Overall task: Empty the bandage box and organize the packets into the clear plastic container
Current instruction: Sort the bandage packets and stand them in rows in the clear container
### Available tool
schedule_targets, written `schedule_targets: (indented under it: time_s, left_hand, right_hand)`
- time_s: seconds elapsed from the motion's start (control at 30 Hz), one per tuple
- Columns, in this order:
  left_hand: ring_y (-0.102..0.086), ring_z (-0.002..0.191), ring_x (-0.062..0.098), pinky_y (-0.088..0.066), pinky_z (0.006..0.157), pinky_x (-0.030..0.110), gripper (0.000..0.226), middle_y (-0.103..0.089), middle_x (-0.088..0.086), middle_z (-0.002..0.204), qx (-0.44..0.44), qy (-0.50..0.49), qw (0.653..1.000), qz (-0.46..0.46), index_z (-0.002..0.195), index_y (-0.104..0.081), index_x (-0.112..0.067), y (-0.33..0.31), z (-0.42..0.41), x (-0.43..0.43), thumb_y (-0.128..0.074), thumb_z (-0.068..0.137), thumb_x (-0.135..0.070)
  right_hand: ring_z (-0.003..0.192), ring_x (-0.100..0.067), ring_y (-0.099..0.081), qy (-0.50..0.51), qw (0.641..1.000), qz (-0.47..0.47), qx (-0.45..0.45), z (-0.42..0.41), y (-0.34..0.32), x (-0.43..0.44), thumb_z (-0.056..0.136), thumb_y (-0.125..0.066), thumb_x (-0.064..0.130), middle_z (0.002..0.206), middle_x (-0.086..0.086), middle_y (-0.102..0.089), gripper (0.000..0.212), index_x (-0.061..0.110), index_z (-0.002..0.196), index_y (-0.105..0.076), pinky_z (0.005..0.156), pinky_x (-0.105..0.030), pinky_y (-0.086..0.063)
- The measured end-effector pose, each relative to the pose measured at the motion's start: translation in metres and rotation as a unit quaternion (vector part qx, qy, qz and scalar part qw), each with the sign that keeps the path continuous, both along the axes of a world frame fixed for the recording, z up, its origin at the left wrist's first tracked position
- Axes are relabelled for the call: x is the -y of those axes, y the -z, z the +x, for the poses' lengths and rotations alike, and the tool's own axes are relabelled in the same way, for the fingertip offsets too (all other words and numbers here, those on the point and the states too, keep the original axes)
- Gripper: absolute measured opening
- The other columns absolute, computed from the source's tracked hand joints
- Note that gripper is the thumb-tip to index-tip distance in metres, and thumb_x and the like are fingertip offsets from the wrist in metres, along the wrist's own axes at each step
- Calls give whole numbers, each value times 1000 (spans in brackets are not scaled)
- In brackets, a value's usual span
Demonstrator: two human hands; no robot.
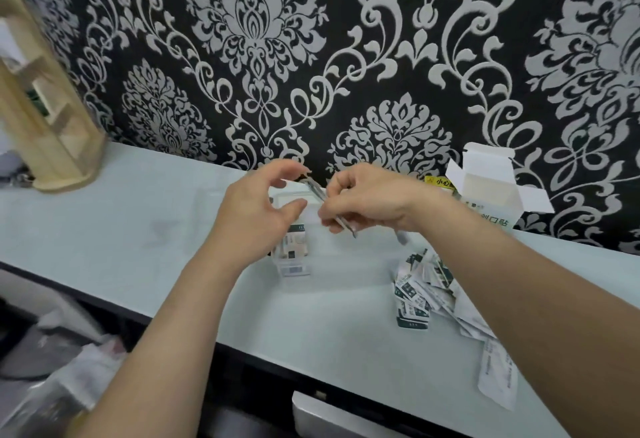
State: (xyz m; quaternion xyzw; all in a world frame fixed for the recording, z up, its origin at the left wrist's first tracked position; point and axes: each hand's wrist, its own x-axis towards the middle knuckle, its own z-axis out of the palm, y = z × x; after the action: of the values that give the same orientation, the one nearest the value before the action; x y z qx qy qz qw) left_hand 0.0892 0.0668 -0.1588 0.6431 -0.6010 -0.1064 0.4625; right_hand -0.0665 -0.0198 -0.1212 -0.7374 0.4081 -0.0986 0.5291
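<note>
My right hand (367, 200) pinches a thin stack of bandage packets (320, 193) edge-on, above the clear plastic container (294, 266). The container stands on the pale table and holds some green-and-white packets upright. My left hand (258, 210) hovers just left of the stack, fingers curled and apart, its fingertips near the stack's top end; I cannot tell if they touch it. A loose pile of packets (427, 290) lies on the table under my right forearm. The white bandage box (491, 191) stands with its flaps up at the back right against the wall.
A folded paper leaflet (497, 375) lies near the table's front right edge. A round wooden shelf unit (45, 111) stands at the back left. Black-and-silver patterned wallpaper backs the table. Below the front edge are bags and a white drawer front (332, 417).
</note>
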Motion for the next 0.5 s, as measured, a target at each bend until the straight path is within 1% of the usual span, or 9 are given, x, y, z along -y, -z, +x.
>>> schedule_targets:
  time_s: [0.07, 0.1, 0.13, 0.2, 0.27, 0.33, 0.4, 0.43, 0.5]
  left_hand:
    - [-45, 121, 11, -39, 104, 36, 24, -57, -15, 123, 93, 4, 994, 59, 106, -65, -36, 3, 7, 0, -67, 85, -23]
    - [-32, 132, 14, -30, 112, 37, 21, -49, -10, 137, 133, 8, 985, 107, 107, -66, -37, 4, 10, 0, -63, 88, -28]
    - [-17, 140, 16, -20, 116, 36, 22, -35, -5, 150, 163, 14, 973, 162, 110, -65, -39, 5, 11, -1, -57, 91, -33]
    - [3, 145, 16, -10, 116, 37, 29, -11, -1, 161, 172, 36, 952, 252, 116, -63, -43, 8, 10, -2, -42, 95, -36]
    - [8, 146, 15, -8, 116, 37, 35, -3, -2, 162, 159, 41, 944, 287, 116, -63, -42, 8, 9, -3, -34, 97, -35]
    - [9, 146, 16, -8, 116, 38, 39, -1, 0, 163, 181, 31, 937, 297, 113, -65, -37, 7, 9, -2, -31, 97, -35]
    - [10, 147, 18, -10, 117, 39, 41, 0, 0, 163, 221, 21, 925, 308, 110, -67, -33, 6, 8, 0, -29, 96, -37]
    - [10, 147, 18, -11, 117, 41, 41, 1, 0, 163, 238, 16, 918, 316, 110, -67, -32, 5, 7, 0, -29, 96, -38]
    - [10, 147, 19, -12, 118, 43, 41, 3, -2, 163, 267, 6, 905, 332, 114, -66, -33, 4, 5, 2, -30, 96, -40]
  right_hand:
    - [62, -17, -57, 14, 996, -45, -81, 4, 8, 4, 82, -75, 15, 73, -10, -64, 21, 14, 76, -54, 59, -24, -49]
    - [61, -17, -55, 13, 992, -49, -115, 7, 12, 5, 82, -75, 18, 73, -8, -63, 21, 14, 77, -56, 60, -25, -50]
    - [59, -16, -54, 15, 989, -44, -138, 9, 17, 5, 83, -75, 21, 72, -7, -62, 21, 12, 77, -57, 60, -25, -51]
    - [57, -16, -56, 31, 985, -42, -166, 14, 27, 7, 86, -71, 20, 69, -7, -61, 20, 10, 78, -57, 63, -27, -57]
    - [57, -18, -58, 45, 980, -52, -188, 20, 35, 6, 88, -67, 16, 65, -7, -58, 20, 8, 75, -54, 72, -31, -58]
    - [54, -18, -54, 38, 970, -83, -227, 23, 38, 4, 88, -64, 16, 63, -5, -56, 21, 10, 71, -54, 62, -27, -53]
    - [50, -17, -50, 36, 961, -106, -254, 26, 36, -1, 88, -59, 16, 62, -4, -56, 20, 10, 70, -54, 51, -20, -42]
    - [51, -18, -50, 37, 961, -104, -255, 26, 36, -2, 88, -56, 11, 63, -5, -55, 19, 9, 69, -53, 49, -20, -41]
    - [58, -22, -54, 42, 966, -90, -239, 29, 38, -2, 87, -50, 0, 65, -9, -56, 19, 7, 69, -53, 55, -26, -47]
